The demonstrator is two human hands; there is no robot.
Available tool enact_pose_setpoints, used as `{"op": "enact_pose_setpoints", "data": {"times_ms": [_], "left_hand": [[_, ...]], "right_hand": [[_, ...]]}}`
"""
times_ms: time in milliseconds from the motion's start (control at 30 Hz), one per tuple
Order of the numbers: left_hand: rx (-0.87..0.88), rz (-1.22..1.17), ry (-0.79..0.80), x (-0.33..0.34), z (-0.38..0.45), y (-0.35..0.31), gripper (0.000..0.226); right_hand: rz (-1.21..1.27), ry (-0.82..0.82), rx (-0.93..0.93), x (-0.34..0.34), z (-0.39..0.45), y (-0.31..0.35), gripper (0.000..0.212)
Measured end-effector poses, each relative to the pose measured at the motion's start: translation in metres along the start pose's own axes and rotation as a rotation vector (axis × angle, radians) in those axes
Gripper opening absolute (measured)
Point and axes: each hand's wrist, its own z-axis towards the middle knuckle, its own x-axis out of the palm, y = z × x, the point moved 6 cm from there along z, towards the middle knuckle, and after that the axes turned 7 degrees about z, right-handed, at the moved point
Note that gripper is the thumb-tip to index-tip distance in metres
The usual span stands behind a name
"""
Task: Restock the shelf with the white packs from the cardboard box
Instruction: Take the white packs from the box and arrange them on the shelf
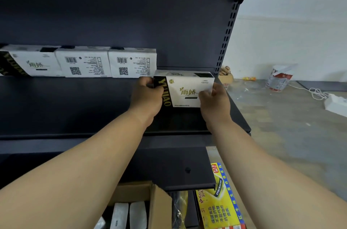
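Observation:
I hold a white pack [185, 86] with a black and gold side band over the right part of the dark shelf [75, 101]. My left hand [147, 95] grips its left end and my right hand [214, 99] grips its right end. Three more white packs [82, 63] stand in a row against the shelf's back panel, just left of the held one. Below, at the bottom edge, the open cardboard box [157, 202] shows several white packs [129, 213] standing inside.
A perforated shelf upright [228, 31] marks the right end of the shelving. A yellow printed carton [219, 200] lies on the floor beside the box. On the floor to the right are a torn white bag [279, 78], a power strip [336, 103] and a small box [226, 76].

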Motion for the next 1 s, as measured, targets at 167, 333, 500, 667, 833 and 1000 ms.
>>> {"op": "enact_pose_setpoints", "data": {"times_ms": [167, 333, 500, 667, 833, 1000], "left_hand": [[0.037, 0.054, 0.003, 0.008, 0.023, -0.003, 0.013], [0.031, 0.079, -0.015, 0.014, 0.047, -0.005, 0.013], [0.016, 0.136, -0.056, 0.016, 0.070, -0.007, 0.014], [0.002, 0.109, -0.056, 0.019, 0.088, -0.005, 0.018], [-0.028, 0.039, -0.014, 0.028, 0.100, -0.002, 0.017], [-0.058, 0.045, -0.011, 0.032, 0.108, -0.002, 0.013]], "right_hand": [[-0.074, -0.032, 0.021, 0.012, 0.024, -0.004, 0.037], [-0.093, -0.031, 0.016, 0.024, 0.045, -0.007, 0.042], [-0.064, -0.019, 0.045, 0.035, 0.065, -0.005, 0.042], [-0.074, -0.011, 0.066, 0.044, 0.080, -0.005, 0.042], [-0.067, -0.011, 0.057, 0.050, 0.093, -0.006, 0.043], [-0.057, -0.007, 0.067, 0.053, 0.103, -0.007, 0.044]]}}
